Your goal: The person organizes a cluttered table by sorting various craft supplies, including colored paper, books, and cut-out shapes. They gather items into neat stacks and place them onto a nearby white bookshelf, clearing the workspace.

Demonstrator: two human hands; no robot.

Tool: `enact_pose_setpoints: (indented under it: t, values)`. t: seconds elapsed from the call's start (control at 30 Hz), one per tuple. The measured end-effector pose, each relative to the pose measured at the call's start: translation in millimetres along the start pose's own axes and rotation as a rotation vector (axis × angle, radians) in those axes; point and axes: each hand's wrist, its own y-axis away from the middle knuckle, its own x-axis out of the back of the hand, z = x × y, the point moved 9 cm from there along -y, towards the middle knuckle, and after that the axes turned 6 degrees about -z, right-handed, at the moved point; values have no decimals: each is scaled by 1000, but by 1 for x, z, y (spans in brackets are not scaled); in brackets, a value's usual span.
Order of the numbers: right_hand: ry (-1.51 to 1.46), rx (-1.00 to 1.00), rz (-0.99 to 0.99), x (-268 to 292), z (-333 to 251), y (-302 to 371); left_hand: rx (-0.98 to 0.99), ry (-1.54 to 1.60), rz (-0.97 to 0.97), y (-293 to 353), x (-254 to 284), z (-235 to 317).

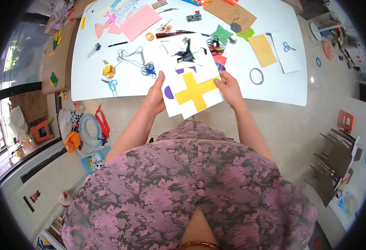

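Observation:
Over the table's near edge I hold white paper sheets (172,109), overlapping and slightly offset. A yellow paper cross (196,91) lies on the upper sheet, with a purple half-round shape (169,92) by the left edge and other purple pieces above. My left hand (154,96) is closed on the left edge, thumb on top. The right edge is pinched by my right hand (229,88), its thumb close to the cross's right arm. A dark bundle of cord (186,52) shows at the sheets' far end; whether it lies on the paper I cannot tell.
The white table (237,85) carries tangled blue cord (126,57), a yellow block (109,71), small blue scissors (113,84), a grey ring (262,75), a yellow card (263,51), blue-handled scissors (288,47), a green star (221,33) and pink paper (141,23). Chairs (338,160) stand at right.

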Motion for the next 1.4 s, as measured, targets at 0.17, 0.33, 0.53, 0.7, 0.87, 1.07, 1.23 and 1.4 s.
enact_pose_setpoints:
  t: [0.17,0.33,0.53,0.7,0.87,1.07,1.23,1.4]
  values:
    - [27,-41,18,-3,8,6,4,-40,-44,2,-6,1]
    - [33,27,52,-19,7,7,-28,-210,-79,3,0,-5]
    - [308,29,88,-25,11,10,-23,-210,-13,16,12,-11]
    - [340,53,174,-23,6,17,-8,-151,-22,31,20,-5]
    - [-102,-134,-102,-63,26,16,59,-167,-74,40,33,-13]
    - [-61,-150,-223,-108,31,0,-92,156,-170,66,44,25]
    - [-65,-179,-344,-153,30,-15,-198,90,-156,78,70,46]
    - [96,-196,-401,-166,26,-28,-229,62,20,84,95,50]
